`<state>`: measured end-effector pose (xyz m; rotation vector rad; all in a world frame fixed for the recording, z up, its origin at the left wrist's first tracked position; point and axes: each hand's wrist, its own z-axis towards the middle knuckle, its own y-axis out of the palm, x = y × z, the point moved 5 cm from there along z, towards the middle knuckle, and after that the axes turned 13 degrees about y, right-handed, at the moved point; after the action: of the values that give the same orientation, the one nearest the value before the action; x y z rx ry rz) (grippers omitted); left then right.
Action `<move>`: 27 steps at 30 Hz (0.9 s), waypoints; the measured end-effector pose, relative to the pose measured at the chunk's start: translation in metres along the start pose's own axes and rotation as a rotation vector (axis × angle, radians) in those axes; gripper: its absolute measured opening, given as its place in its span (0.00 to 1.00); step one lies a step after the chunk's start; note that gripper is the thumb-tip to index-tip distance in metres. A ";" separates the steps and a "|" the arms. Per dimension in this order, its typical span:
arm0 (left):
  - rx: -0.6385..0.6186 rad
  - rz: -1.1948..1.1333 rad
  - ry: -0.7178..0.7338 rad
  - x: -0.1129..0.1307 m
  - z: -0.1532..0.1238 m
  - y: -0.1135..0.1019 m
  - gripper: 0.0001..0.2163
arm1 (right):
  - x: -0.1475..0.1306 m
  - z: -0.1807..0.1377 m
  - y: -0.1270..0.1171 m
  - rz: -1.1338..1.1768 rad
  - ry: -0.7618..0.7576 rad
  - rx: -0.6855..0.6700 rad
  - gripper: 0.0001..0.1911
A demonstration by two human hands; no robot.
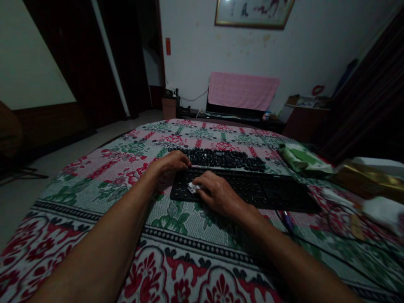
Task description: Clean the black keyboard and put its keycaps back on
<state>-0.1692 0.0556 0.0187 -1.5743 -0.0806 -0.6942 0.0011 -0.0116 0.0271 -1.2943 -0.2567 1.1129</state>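
A black keyboard with its keycaps off lies across the patterned tablecloth. At its far left corner my left hand has its fingers curled and closed on the edge. My right hand pinches a crumpled white tissue and presses it onto the left part of the key bed. Just beyond the keyboard, a long pile of loose black keycaps is spread on the cloth.
To the right are a green and white packet, a gold box and white crumpled tissue. A black cable runs from the keyboard toward the lower right. A small purple object lies near the keyboard's front edge.
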 end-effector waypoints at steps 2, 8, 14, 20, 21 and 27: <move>0.001 0.011 0.002 0.001 0.000 0.000 0.15 | -0.003 0.004 0.006 -0.020 -0.001 -0.007 0.10; -0.004 -0.009 -0.017 0.001 0.001 0.000 0.16 | -0.003 0.003 0.012 -0.083 -0.001 -0.055 0.12; 0.016 -0.011 -0.008 -0.003 0.003 0.002 0.16 | -0.011 0.005 0.009 0.023 0.003 0.061 0.10; 0.023 0.033 0.011 0.003 0.001 0.000 0.16 | -0.028 0.010 0.028 0.062 -0.023 0.028 0.11; 0.023 0.041 0.012 0.005 0.001 -0.001 0.16 | -0.029 0.011 0.030 0.051 -0.022 0.014 0.11; 0.032 0.042 0.013 0.013 -0.002 -0.003 0.16 | -0.035 0.020 0.033 -0.116 0.017 -0.067 0.09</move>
<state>-0.1611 0.0496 0.0273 -1.5363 -0.0488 -0.6666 -0.0472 -0.0304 0.0199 -1.3312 -0.3547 1.0015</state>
